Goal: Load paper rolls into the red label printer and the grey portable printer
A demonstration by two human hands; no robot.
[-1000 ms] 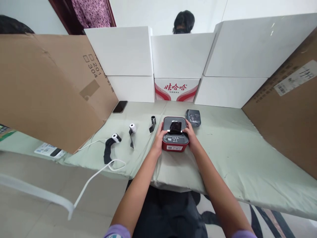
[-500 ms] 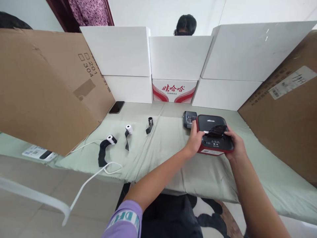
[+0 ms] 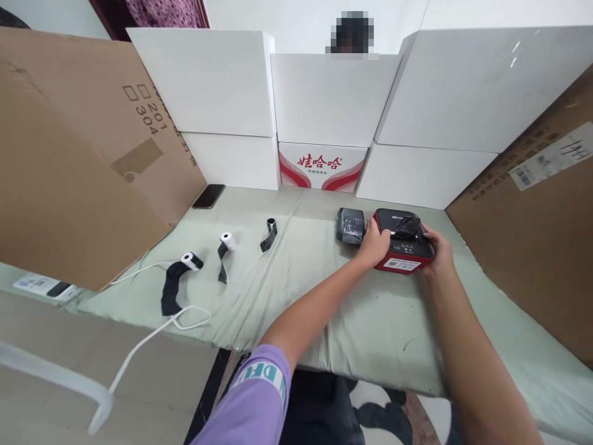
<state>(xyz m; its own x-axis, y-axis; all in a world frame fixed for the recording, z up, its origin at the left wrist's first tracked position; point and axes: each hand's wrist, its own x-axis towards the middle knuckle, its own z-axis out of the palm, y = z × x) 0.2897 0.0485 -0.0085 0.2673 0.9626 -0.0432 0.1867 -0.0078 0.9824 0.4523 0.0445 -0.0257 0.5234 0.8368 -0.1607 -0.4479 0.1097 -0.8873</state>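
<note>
A boxy red-and-black device that looks like a small printer [image 3: 402, 247] is near the back right of the table, a white label on its front and a crumpled black strip on top. My left hand [image 3: 375, 243] grips its left side, and my right hand [image 3: 438, 250] is wrapped round the right side. A smaller dark grey device [image 3: 351, 226] lies just left of my left hand. Further left stand three small rolls with loose dark tails: a black-looking one [image 3: 271, 225], a white one [image 3: 228, 241] and another white-cored one [image 3: 191, 261].
White boxes [image 3: 331, 102] form a wall at the back. Large cardboard sheets flank the table left [image 3: 83, 154] and right [image 3: 532, 235]. A phone [image 3: 209, 196] and a white cable [image 3: 143, 343] lie at the left. Behind the wall, a person's head [image 3: 353, 34] shows.
My hands have moved the red-and-black device slightly away from me, towards the back of the table. The camera view has shifted a little. The rolls stay in place on the table.
</note>
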